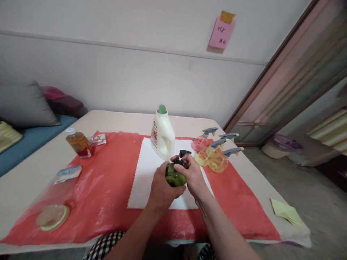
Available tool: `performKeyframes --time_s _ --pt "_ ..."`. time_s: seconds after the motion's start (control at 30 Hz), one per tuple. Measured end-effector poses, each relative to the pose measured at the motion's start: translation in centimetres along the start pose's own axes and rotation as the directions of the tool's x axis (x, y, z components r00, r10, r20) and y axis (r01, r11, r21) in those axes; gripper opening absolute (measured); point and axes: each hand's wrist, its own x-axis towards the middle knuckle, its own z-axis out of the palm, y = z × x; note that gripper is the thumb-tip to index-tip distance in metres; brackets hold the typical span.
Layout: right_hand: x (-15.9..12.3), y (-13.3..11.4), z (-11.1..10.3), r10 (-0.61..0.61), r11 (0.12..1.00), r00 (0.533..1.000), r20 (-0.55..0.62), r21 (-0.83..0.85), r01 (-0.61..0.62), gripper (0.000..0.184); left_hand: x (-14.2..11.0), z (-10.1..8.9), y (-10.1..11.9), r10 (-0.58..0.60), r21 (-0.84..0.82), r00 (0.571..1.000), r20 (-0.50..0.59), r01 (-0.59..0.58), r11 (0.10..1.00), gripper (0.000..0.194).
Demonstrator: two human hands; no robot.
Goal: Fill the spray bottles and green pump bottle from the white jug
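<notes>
A dark green pump bottle [174, 176] is between my hands, over a white sheet [143, 180]. My left hand [161, 186] wraps round the bottle's body from the left. The fingers of my right hand [192, 171] close on the collar of the black pump top [184, 153]; whether the collar is fully seated I cannot tell. Just behind stands a large cream detergent jug [164, 135] with a green spout in its mouth. Several spray bottles [218, 163] with grey trigger heads, yellow and pink, are grouped to the right of my hands.
A red plastic cover [111, 180] lies over the table [121, 118]. On the left are an amber bottle [79, 142], a clear plastic bag [65, 180] and a round roll of tape [53, 217]. Yellow sticky notes [286, 212] sit at the right corner. A wall [135, 79] rises behind.
</notes>
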Motion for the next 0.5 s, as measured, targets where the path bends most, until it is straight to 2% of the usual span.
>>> performKeyframes --time_s 0.07,0.13,0.2,0.27,0.33,0.5 --pt "0.0 0.1 0.1 -0.01 0.999 1.0 -0.021 -0.032 0.01 0.031 0.0 -0.1 -0.1 0.024 0.008 1.0 -0.016 -0.024 1.0 0.088" --pt "0.0 -0.1 -0.4 0.021 0.998 0.997 0.073 -0.067 -0.016 0.036 0.1 -0.1 -0.4 0.048 0.026 0.998 -0.028 -0.047 0.999 0.088" --pt "0.2 -0.4 -1.4 0.079 0.996 0.974 0.212 -0.067 -0.067 0.041 0.1 -0.1 -0.6 0.063 0.041 0.998 -0.019 -0.062 0.997 0.09" --pt "0.3 -0.4 -2.2 0.098 0.994 0.96 0.264 -0.062 -0.084 0.04 0.1 0.0 -0.9 0.076 0.051 0.997 -0.002 -0.076 0.996 0.091" --pt "0.3 -0.2 -2.2 0.083 0.994 0.973 0.215 -0.092 -0.064 0.04 0.2 0.2 -1.0 0.084 0.061 0.996 0.005 -0.084 0.995 0.09" --pt "0.1 1.0 0.2 0.035 0.984 0.998 -0.057 -0.175 -0.045 0.039 0.3 0.3 -0.4 -0.015 0.047 0.999 0.035 0.014 0.999 0.087"
